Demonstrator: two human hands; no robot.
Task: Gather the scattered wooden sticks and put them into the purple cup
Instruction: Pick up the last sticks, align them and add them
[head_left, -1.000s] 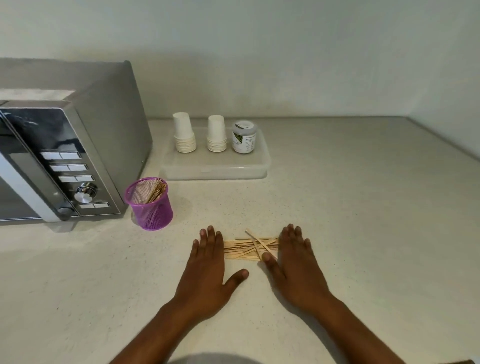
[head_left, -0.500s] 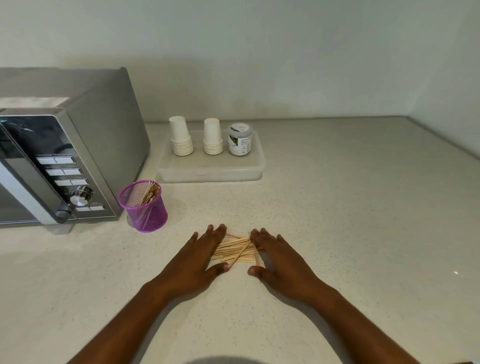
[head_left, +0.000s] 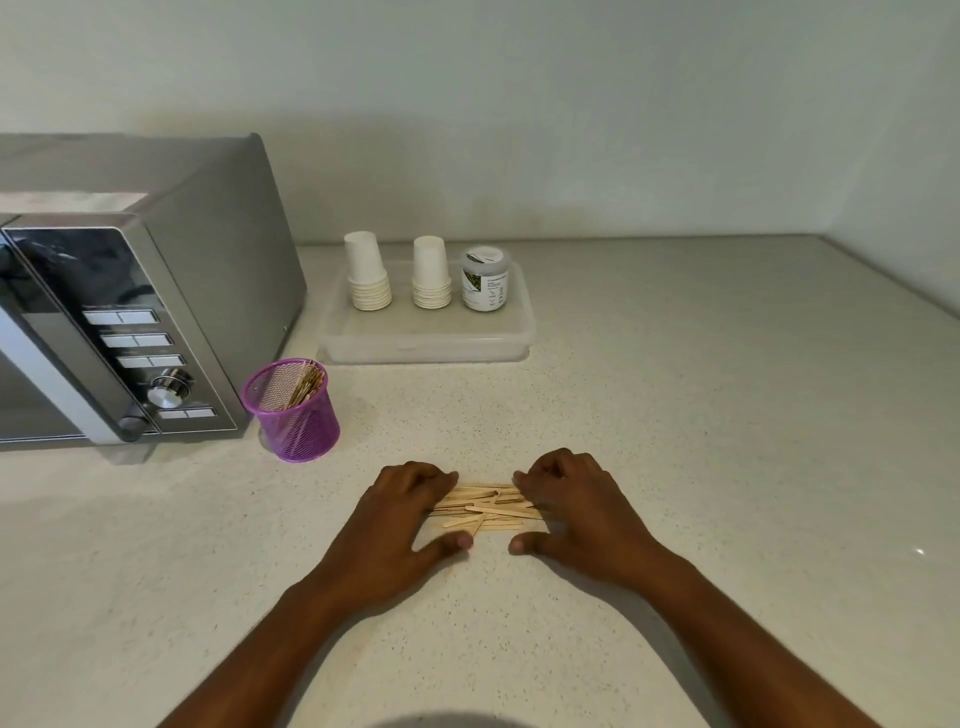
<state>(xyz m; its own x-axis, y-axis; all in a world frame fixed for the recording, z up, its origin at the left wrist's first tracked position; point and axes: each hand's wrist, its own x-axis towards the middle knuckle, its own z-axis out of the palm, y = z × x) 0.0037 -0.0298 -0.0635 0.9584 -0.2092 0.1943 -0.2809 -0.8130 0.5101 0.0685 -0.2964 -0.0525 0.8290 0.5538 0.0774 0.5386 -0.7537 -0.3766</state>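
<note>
A bundle of thin wooden sticks (head_left: 485, 506) lies flat on the pale counter, pressed between both hands. My left hand (head_left: 400, 525) curls over the bundle's left end, fingers bent on the sticks, thumb on the counter below. My right hand (head_left: 576, 514) curls over the right end the same way. The purple mesh cup (head_left: 293, 413) stands upright to the upper left, beside the microwave, with several sticks leaning inside it.
A silver microwave (head_left: 119, 291) fills the left side. Behind the sticks sits a clear plastic tray (head_left: 426, 343) bearing two stacks of white paper cups (head_left: 369, 275) and a small jar (head_left: 485, 278). The wall runs along the back; the counter extends right.
Both hands have slid inward from lying flat and apart, bunching the loose sticks into a tighter bundle. The fingers have curled over the stick ends.
</note>
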